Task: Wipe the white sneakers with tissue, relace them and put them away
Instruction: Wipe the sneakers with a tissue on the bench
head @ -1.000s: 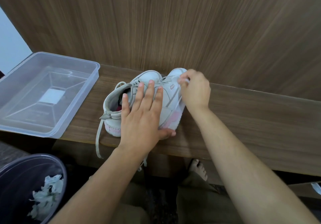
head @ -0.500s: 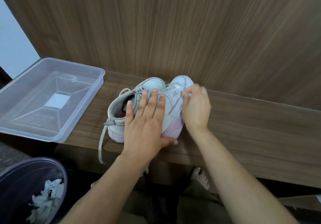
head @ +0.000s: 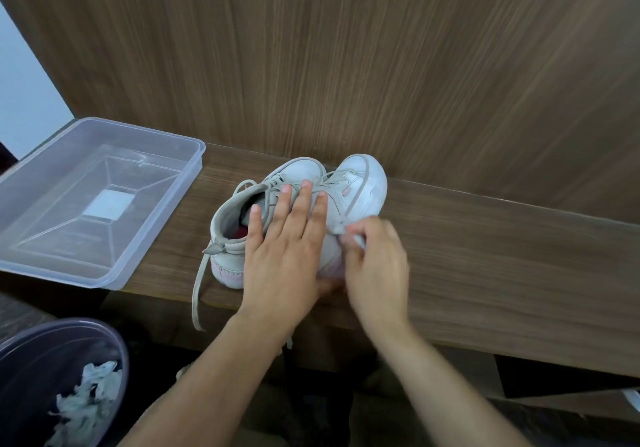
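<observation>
Nearest, below and left of the left hand's fingers, a dark bin (head: 62, 377) holds crumpled tissue (head: 86, 401), which suggests the wiping is largely finished. The left hand (head: 284, 256) lies flat across the white sneakers (head: 301, 211), fingers (head: 304, 200) straight and slightly spread, pressing the pair down on the wooden tabletop (head: 485, 256). Just right of those fingers, the right hand (head: 377, 266) curls its fingers (head: 353, 235) round the lace (head: 353, 193) of the right-hand shoe, seemingly pinching it; blur hides the exact grip. That lace runs from the pinch up over the toe, so relacing looks under way. Left of the left fingers, another lace end (head: 199, 294) dangles over the tabletop edge, untied. Farther left, well apart from both hands, sits an empty clear plastic box (head: 100, 200), perhaps the storage place; putting away is not yet done. Whether every eyelet is threaded is hidden under the left palm.
</observation>
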`<move>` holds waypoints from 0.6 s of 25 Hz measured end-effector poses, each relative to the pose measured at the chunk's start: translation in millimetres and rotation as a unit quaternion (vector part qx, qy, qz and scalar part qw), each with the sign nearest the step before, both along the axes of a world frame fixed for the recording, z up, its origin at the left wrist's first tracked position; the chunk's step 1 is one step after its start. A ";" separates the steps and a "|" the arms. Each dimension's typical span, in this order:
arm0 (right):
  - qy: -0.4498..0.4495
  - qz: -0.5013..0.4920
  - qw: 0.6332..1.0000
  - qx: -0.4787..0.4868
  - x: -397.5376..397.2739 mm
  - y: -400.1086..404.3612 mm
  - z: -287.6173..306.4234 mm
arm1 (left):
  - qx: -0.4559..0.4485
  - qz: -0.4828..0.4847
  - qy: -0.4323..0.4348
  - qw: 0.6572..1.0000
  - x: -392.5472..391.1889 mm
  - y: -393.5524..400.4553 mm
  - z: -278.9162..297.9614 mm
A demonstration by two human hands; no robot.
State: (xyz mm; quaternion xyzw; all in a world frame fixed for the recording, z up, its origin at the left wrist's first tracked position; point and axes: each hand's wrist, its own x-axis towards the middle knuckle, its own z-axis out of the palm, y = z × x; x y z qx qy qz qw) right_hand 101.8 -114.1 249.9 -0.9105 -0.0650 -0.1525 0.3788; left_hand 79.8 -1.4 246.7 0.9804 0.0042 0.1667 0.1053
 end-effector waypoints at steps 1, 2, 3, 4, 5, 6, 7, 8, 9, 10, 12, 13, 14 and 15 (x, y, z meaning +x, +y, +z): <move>-0.018 0.017 1.000 0.005 -14.3 1.5 -5.6 | -0.001 0.005 -0.012 1.000 1.0 -0.1 -0.4; -0.030 0.027 0.999 0.003 -16.0 0.3 -10.4 | 0.002 0.003 -0.009 1.000 1.7 0.3 0.3; -0.032 0.019 0.999 0.001 -6.3 -2.4 -12.3 | 0.002 0.000 0.004 1.000 2.2 0.7 2.0; -0.022 -0.004 1.000 0.002 10.0 -5.1 -11.8 | -0.002 -0.002 0.019 1.000 2.1 0.9 3.8; 0.000 -0.036 0.999 0.009 28.0 -7.2 -7.9 | -0.004 -0.002 0.035 0.999 1.9 1.4 4.3; 0.024 -0.064 0.998 0.019 45.3 -9.5 -2.2 | 0.000 0.000 0.040 0.999 1.8 1.8 3.9; 0.043 -0.078 0.996 0.029 57.5 -11.1 0.9 | 0.005 0.002 0.036 0.999 1.9 1.9 3.8; 0.051 -0.079 0.995 0.037 60.9 -10.7 1.6 | 0.004 0.004 0.034 0.999 1.9 2.1 3.7; 0.059 -0.075 0.994 0.046 56.3 -10.0 1.2 | 0.000 0.003 0.035 0.999 1.7 2.1 4.1; 0.067 -0.066 0.994 0.055 44.5 -9.9 0.7 | -0.002 0.002 0.042 0.999 2.2 2.4 3.3; 0.095 -0.038 0.993 0.063 10.5 -12.3 -2.1 | 0.003 0.002 0.042 0.999 2.4 2.5 3.0; 0.111 -0.019 0.992 0.053 -6.1 -13.0 -4.5 | 0.007 0.004 0.032 0.999 2.3 1.9 1.7; 0.119 -0.001 0.992 0.037 -20.0 -12.6 -8.3 | 0.011 0.006 0.020 1.000 1.9 1.2 -0.2; 0.108 0.010 0.994 0.020 -29.4 -10.3 -10.8 | 0.018 0.011 0.008 1.000 1.6 0.9 -1.6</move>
